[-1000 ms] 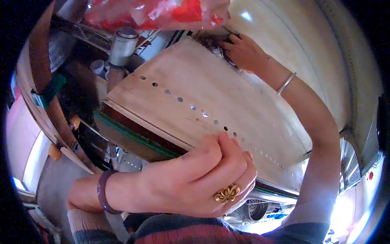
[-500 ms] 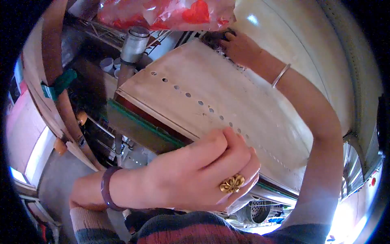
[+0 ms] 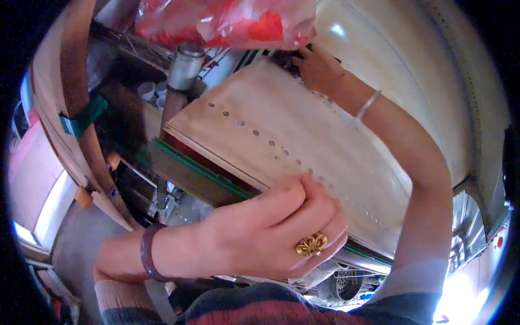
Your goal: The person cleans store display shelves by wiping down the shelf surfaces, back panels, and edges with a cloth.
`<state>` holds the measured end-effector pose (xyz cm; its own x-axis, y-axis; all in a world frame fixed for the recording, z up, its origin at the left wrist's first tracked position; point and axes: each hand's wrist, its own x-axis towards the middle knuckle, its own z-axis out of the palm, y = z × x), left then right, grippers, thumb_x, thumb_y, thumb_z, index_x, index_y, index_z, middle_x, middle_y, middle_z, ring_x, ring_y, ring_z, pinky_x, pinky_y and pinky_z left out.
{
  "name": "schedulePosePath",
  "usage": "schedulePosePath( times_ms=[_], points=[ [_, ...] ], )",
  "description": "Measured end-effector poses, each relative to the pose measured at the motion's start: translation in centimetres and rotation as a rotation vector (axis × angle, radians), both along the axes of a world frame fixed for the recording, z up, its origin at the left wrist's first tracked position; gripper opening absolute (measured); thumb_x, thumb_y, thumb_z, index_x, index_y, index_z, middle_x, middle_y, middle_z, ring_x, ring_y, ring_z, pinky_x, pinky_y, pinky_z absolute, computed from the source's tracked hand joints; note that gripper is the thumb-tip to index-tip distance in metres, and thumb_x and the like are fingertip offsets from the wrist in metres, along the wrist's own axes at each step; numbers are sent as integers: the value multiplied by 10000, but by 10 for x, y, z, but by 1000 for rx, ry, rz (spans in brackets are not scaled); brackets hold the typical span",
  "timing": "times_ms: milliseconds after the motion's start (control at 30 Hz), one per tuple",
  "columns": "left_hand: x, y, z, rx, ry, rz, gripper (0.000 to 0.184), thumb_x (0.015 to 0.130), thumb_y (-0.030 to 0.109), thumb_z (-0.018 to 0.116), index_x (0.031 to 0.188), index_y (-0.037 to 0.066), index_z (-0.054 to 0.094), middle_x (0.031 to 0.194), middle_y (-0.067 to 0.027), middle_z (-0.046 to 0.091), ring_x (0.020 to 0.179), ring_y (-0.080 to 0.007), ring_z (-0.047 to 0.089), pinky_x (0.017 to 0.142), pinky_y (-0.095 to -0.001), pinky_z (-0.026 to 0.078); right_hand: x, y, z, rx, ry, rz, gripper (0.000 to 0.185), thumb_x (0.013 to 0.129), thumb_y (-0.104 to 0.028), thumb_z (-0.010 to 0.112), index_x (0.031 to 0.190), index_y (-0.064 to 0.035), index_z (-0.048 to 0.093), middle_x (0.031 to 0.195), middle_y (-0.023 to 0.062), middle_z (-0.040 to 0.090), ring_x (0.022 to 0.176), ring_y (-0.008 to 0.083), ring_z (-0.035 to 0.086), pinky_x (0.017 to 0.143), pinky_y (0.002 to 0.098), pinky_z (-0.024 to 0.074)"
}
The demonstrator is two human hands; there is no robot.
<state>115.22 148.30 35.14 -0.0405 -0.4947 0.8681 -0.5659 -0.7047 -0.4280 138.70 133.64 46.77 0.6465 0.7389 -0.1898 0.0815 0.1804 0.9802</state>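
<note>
Has brought the right hand (image 3: 319, 70) slightly nearer the far corner of the pale panel (image 3: 265, 97), leaving less of a dark item (image 3: 287, 58) showing by the fingers at upper centre. Seems, judging by this small shift, busy along the far edge, with no change of place at the near one. Cannot tell the right hand's hold on the dark item, with fingertips largely hidden. Keeps the left hand (image 3: 271, 233) curled at lower centre, over the near edge and close to the row of holes (image 3: 256, 132); cannot tell, from its back alone, between gripping the panel and merely resting clenched. Has let the view drift too, putting the panel further right, slanting across mid-frame, below a red-patterned plastic bag (image 3: 227, 27) at the top.
</note>
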Motion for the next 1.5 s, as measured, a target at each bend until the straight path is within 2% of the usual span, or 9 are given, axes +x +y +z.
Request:
schedulePosePath(
  times_ms=[167, 267, 467, 633, 800, 1100, 1267, 1333, 1500],
  points=[
    [-3, -3, -1, -20, 14, 3, 169, 723, 168, 563, 872, 100, 607, 837, -41, 576, 796, -176, 579, 642, -262, 482, -31, -54, 9, 38, 151, -146, 246, 730, -189, 606, 947, -158, 719, 1295, -42, 484, 1092, 163, 461, 834, 283, 421],
    [-3, -5, 0, -21, 5, 2, 172, 724, 169, 558, 877, 103, 603, 833, -37, 575, 793, -172, 579, 640, -258, 478, -13, -68, 8, 174, 143, -10, 241, 723, -189, 612, 935, -157, 721, 1304, -32, 479, 1065, 162, 465, 790, 272, 421],
    [-3, -2, 1, -4, -13, 23, 174, 737, 182, 552, 882, 97, 599, 850, -42, 570, 788, -176, 574, 654, -264, 477, -23, -17, 1, 126, 11, -33, 241, 746, -198, 593, 946, -165, 723, 1332, -41, 457, 1067, 175, 463, 755, 265, 402],
    [-3, -3, -1, -36, 7, -17, 170, 732, 184, 556, 871, 96, 600, 841, -43, 568, 783, -172, 569, 650, -266, 473, -28, -58, 4, 138, 77, -167, 237, 724, -207, 616, 928, -159, 725, 1325, -36, 464, 1064, 163, 464, 756, 261, 400],
    [-3, -7, 0, -38, 2, -2, 178, 737, 190, 548, 876, 92, 598, 843, -45, 563, 780, -179, 566, 649, -262, 470, -7, -26, -3, 148, 15, 98, 234, 736, -191, 603, 933, -155, 724, 1328, -30, 464, 1062, 177, 474, 776, 274, 413],
    [-3, -3, 3, -40, -3, -30, 198, 726, 189, 555, 889, 84, 593, 849, -49, 525, 805, -187, 562, 660, -273, 476, -30, -45, 25, 279, 223, -327, 254, 712, -121, 619, 951, -91, 697, 1349, 4, 440, 1114, 212, 485, 822, 314, 475],
    [-8, 2, 3, -25, -11, -6, 186, 732, 187, 559, 884, 87, 598, 841, -42, 531, 803, -182, 565, 661, -273, 485, 4, -2, 22, 429, 402, -117, 341, 699, -65, 622, 1038, -75, 653, 1376, -3, 410, 1143, 210, 479, 880, 322, 482],
    [-6, 46, -15, -52, 17, -16, 175, 733, 185, 562, 876, 92, 601, 847, -43, 541, 805, -181, 567, 659, -275, 488, 2, 43, 6, 292, 364, -273, 317, 699, -86, 632, 1015, -81, 667, 1365, -6, 423, 1138, 207, 479, 879, 322, 476],
    [-31, 30, 3, -28, 24, -16, 159, 726, 176, 573, 864, 105, 608, 873, -49, 565, 816, -184, 570, 655, -279, 491, -67, -25, 40, -22, 225, -342, 237, 709, -140, 633, 934, -134, 709, 1324, -53, 466, 1120, 192, 477, 904, 301, 431]
  ],
)
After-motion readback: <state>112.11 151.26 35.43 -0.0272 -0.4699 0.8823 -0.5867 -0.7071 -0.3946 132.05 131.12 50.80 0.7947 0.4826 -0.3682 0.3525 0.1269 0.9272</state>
